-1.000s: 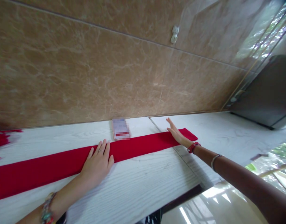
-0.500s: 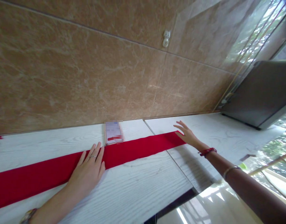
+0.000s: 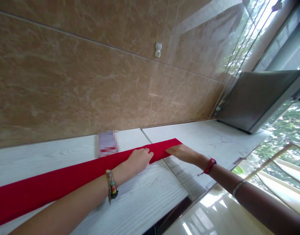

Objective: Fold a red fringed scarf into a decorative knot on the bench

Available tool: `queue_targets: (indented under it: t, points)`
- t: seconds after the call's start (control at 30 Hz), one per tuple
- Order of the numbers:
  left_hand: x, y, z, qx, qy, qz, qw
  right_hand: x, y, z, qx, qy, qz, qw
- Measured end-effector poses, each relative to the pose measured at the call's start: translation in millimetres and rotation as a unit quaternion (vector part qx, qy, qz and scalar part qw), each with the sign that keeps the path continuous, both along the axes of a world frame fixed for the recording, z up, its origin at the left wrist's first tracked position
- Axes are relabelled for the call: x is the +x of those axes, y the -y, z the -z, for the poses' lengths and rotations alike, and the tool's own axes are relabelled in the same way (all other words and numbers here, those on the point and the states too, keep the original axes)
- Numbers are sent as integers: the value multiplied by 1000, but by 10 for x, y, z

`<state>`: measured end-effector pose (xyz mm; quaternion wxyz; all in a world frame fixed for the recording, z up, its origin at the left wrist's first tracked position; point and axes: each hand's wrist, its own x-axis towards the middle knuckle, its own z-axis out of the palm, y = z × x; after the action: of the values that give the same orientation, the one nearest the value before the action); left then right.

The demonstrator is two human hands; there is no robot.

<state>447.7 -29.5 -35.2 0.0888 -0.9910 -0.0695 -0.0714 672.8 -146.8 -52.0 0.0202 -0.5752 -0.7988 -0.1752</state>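
Note:
A long red strip of cloth or paper [image 3: 66, 178] lies flat along the white wood-grain table [image 3: 145, 195]. My left hand [image 3: 139, 160] rests on the strip close to its right end, fingers together and pressed down on it, a ring on one finger and a beaded bracelet at the wrist. My right hand [image 3: 181, 152] lies flat and open at the strip's right end along its near edge, fingers pointing left toward my left hand. The two hands are a short gap apart. Neither hand lifts the strip.
A small flat blurred card or phone [image 3: 107, 143] lies behind the strip by the brown tiled wall [image 3: 91, 85]. A second white table [image 3: 213, 137] adjoins on the right, carrying a grey box [image 3: 253, 98]. A white hook [image 3: 158, 49] is on the wall. Glossy floor lies below the table edge.
My left hand has slid right along the strip, past the blurred card, to near its right end. My right hand has drawn in to the strip's near edge. The view has shifted right.

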Motion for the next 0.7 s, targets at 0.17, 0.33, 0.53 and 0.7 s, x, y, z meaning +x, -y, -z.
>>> queue_targets:
  t: [0.17, 0.33, 0.53, 0.7]
  points:
    - [-95, 30, -25, 32, -10, 13, 999, 74, 68, 7, 4, -21, 13, 1000]
    - [-82, 9, 29, 34, 10, 0, 999, 169, 109, 66, 18, -39, 29, 999]
    - [-121, 22, -26, 40, -1, -5, 999, 188, 140, 87, 73, -38, 76, 994]
    - [-188, 57, 46, 61, 6, 41, 997, 174, 245, 175, 99, -67, 78, 990]
